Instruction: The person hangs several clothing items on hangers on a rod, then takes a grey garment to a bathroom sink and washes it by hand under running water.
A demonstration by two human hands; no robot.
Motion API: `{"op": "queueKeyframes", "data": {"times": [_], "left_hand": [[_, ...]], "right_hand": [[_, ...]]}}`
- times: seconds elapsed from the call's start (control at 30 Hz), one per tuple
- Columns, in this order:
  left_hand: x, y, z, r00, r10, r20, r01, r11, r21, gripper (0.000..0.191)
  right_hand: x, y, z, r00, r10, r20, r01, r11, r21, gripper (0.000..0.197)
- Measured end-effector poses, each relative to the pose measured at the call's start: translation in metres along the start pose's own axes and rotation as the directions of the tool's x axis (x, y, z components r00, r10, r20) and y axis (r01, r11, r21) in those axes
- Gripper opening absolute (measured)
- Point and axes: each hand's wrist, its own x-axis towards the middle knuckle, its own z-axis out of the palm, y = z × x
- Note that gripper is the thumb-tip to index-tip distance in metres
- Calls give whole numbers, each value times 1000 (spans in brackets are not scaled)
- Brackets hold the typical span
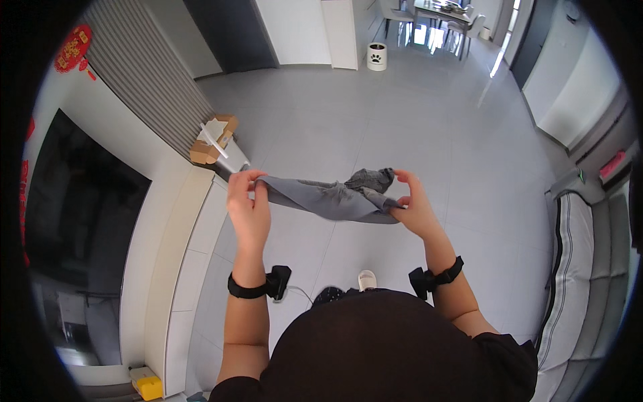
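A grey piece of cloth [341,203], perhaps a garment, is stretched in mid-air before my chest. Its left end is pinched between the thumb and fingers of my left hand [249,201]. My right hand [414,206] grips the opposite end, with thumb and forefinger spread around a bunched, darker part [369,180] of the fabric. The lower edge sags in a smooth fold, and the middle is gathered and creased. Which item of clothing it is, if any, cannot be told from its folds.
Along the left runs a low white cabinet [193,279] below a wall-mounted television [83,241]. An opened cardboard box [203,153] rests on a bin beside it. A grey sofa [577,271] lines the right. Farther off stand a paw-print bin [377,56] and a dining table [442,10].
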Motion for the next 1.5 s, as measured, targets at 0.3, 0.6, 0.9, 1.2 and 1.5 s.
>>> {"op": "queueKeyframes", "data": {"times": [0.3,0.6,0.9,1.2,1.5], "left_hand": [[133,-181,76,802,-366,473,548,767,-335,37],[331,-259,206,467,-162,869,404,914,-47,71],[478,-440,382,435,-290,853,432,898,86,55],[672,-569,446,505,-314,804,528,849,0,43],[866,-811,318,475,-795,378,876,387,-287,33]], "right_hand": [[248,13,48,874,213,437,-484,458,745,14],[489,0,130,838,179,515,-542,178,821,21],[741,38,184,913,82,399,-407,236,882,30],[1021,58,284,838,87,539,-546,178,819,34],[1278,158,403,969,-42,245,-81,879,470,29]]}}
